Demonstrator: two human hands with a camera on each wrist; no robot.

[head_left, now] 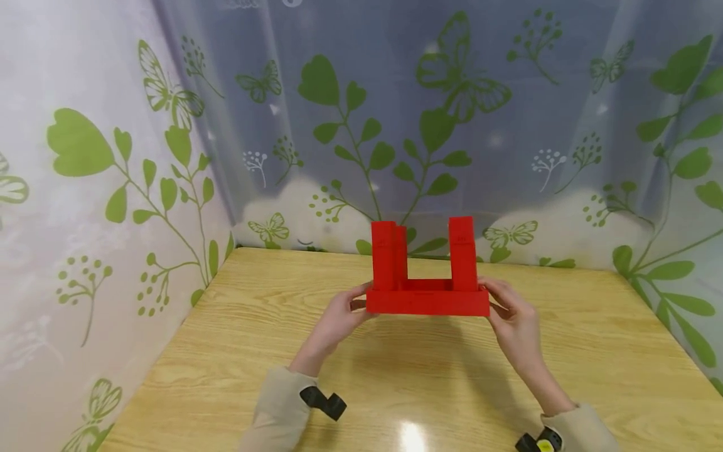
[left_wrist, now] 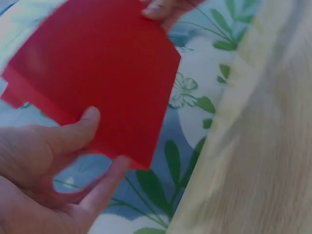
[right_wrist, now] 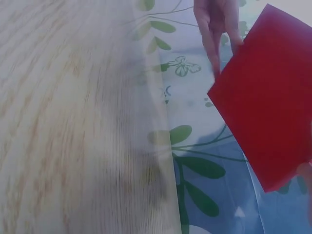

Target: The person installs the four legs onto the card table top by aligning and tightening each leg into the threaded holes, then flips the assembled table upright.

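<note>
Both hands hold a shallow red box (head_left: 426, 302) up off the table, one at each end. Red upright blocks stand in it: a left block (head_left: 385, 257) with another just behind it, and a right block (head_left: 463, 254), with a gap in between. My left hand (head_left: 339, 320) grips the left end, thumb and fingertips at the edge. At the right end, my right hand (head_left: 516, 323) pinches the side wall. The left wrist view shows the flat red underside (left_wrist: 112, 68), with the left thumb (left_wrist: 90, 117) against it.
A wooden table (head_left: 237, 351) lies beneath, with shadows under the box. Behind it hangs a curtain (head_left: 395, 81) with green leaves and butterflies, and similar cloth (head_left: 34, 251) borders the left side. Black wrist cameras (head_left: 323, 402) sit on both sleeves.
</note>
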